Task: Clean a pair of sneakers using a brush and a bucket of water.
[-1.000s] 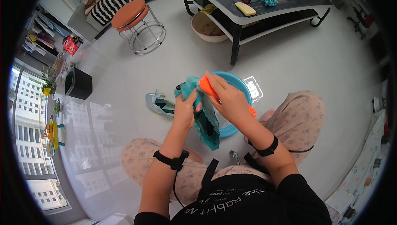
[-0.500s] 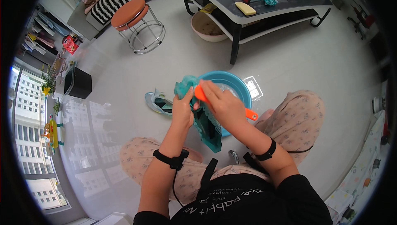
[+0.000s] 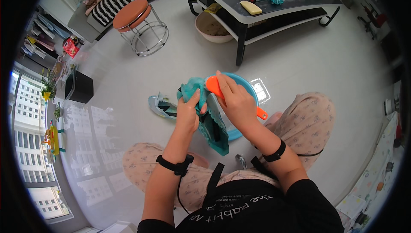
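Observation:
My left hand (image 3: 188, 112) is closed around a soft teal fabric item (image 3: 216, 136) with ruffled edges and dark patches, which hangs down past my fingers. In my right hand (image 3: 237, 106) is an orange scrub brush (image 3: 213, 86), its broad head against or close beside the teal fabric. The brush's holed handle end sticks out under my right palm; its bristles are hidden. Below and behind both hands stands a round blue basin (image 3: 252, 92), partly covered by them. A pale blue, shoe-like item (image 3: 157, 104) with black parts lies on the floor to the left.
My bent knees flank the basin. A metal fitting (image 3: 241, 161) shows close to my body. Farther off are an orange-topped stool (image 3: 130, 14), a dark low table (image 3: 291, 4) with a pale bowl (image 3: 212, 32) under its edge, and a black bin (image 3: 81, 86) at left.
My right hand and the brush have shifted slightly, the brush head now farther right and higher. The teal fabric has turned a little in my left hand.

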The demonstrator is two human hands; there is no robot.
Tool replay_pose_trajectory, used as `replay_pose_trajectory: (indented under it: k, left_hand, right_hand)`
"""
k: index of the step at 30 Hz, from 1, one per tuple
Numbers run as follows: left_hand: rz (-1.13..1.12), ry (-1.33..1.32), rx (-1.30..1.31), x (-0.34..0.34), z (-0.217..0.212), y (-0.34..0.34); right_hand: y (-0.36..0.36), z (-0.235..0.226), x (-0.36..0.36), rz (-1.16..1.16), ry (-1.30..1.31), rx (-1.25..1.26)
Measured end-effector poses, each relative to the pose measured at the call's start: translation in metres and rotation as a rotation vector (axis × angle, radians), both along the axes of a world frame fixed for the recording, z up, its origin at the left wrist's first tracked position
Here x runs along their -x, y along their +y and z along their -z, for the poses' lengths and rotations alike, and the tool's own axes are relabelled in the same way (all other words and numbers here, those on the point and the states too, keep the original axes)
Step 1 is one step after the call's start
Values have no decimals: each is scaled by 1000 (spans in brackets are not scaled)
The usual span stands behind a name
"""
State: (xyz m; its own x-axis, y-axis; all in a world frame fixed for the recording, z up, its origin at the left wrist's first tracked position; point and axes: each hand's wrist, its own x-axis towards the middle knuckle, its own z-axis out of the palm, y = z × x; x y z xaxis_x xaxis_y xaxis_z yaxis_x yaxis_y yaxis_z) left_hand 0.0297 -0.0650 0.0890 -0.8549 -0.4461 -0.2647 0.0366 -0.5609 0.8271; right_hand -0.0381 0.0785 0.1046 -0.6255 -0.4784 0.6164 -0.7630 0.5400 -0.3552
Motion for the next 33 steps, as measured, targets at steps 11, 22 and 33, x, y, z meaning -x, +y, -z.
replay_pose_trajectory:
  k: [11,22,33]
  left_hand:
    - [21,8,35,0,3,5]
    - [-81,-51,127,2,6,5]
    - [-111,-85,104,4,6,4]
  right_hand:
    - [1,-3,-8,-75,-3,21]
    - [0,-1,-17,-188,14,-19]
    - [2,-7,-16,-82,-84,-62]
